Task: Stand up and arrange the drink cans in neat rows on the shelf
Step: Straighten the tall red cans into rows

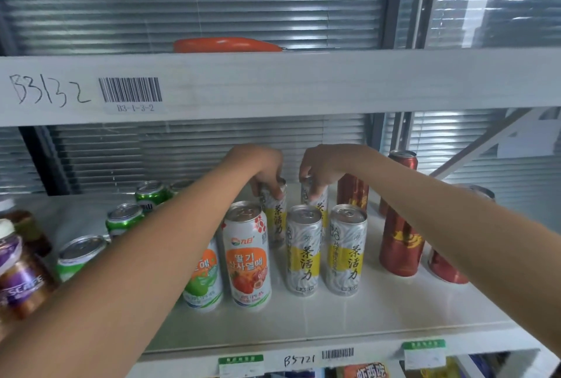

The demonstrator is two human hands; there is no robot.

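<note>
Two silver-and-yellow tea cans stand upright at the back of the white shelf [394, 314]; the left hand [264, 165] pinches the left back can [274, 213] by its rim with its fingers [277, 194]; the right hand [324, 163] grips the right back can [317, 201] likewise, its top apparently covered; two matching front cans [303, 251] stand before them; fruit cans [247, 256] left; red cans [399, 244] right.

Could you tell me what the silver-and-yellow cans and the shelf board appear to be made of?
Silver-and-yellow cans: probably aluminium, given the shiny ribbed tops with pull-tabs, under a printed label.
Shelf board: smooth, pale and slightly glossy, perhaps painted metal or laminate; unclear which.
</note>
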